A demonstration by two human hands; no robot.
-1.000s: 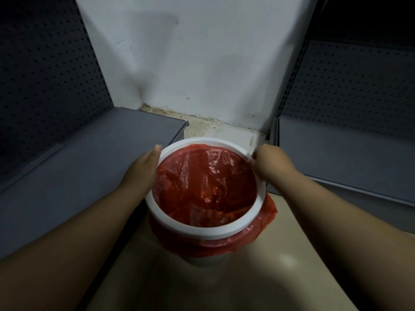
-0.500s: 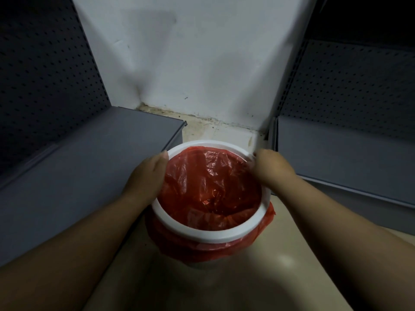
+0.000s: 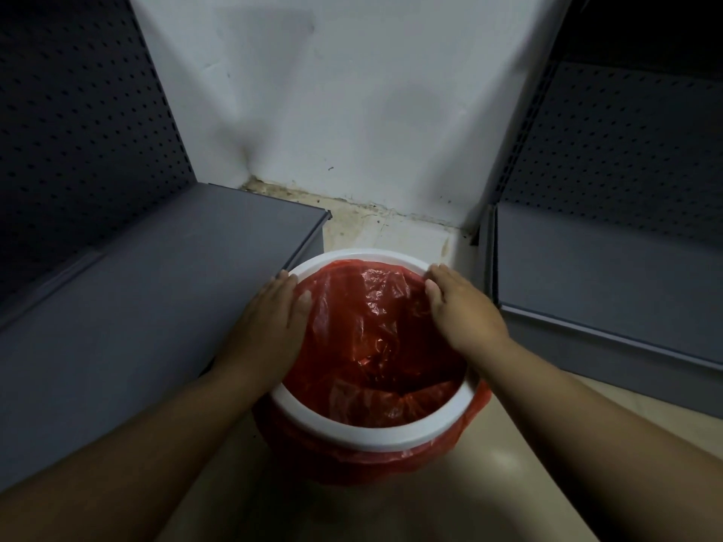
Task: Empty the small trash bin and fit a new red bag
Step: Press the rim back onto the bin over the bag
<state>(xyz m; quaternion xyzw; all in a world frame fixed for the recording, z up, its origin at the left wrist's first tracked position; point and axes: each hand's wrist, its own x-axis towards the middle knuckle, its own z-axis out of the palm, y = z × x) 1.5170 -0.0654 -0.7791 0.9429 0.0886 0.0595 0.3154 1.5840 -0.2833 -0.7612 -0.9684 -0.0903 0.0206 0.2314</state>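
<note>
A small round bin stands on the floor in a corner, with a white rim ring (image 3: 375, 432) around its top. A red bag (image 3: 375, 346) lines the inside, and its edge hangs out red below the ring. My left hand (image 3: 270, 326) lies flat on the left side of the rim, fingers together, thumb over the bag. On the right side of the rim my right hand (image 3: 461, 307) rests palm down with its fingers spread toward the far edge. Neither hand grips anything. The bin's bottom is hidden by the bag.
A grey shelf (image 3: 156, 287) runs close along the bin's left side, and another grey shelf (image 3: 606, 275) stands to the right. Dark perforated panels rise behind both. A white wall (image 3: 332, 111) closes the corner. Beige floor (image 3: 391, 514) lies in front.
Both hands went from gripping the rim's sides to lying flat on top of it. The bin sits lower in the view and nearer the wall corner.
</note>
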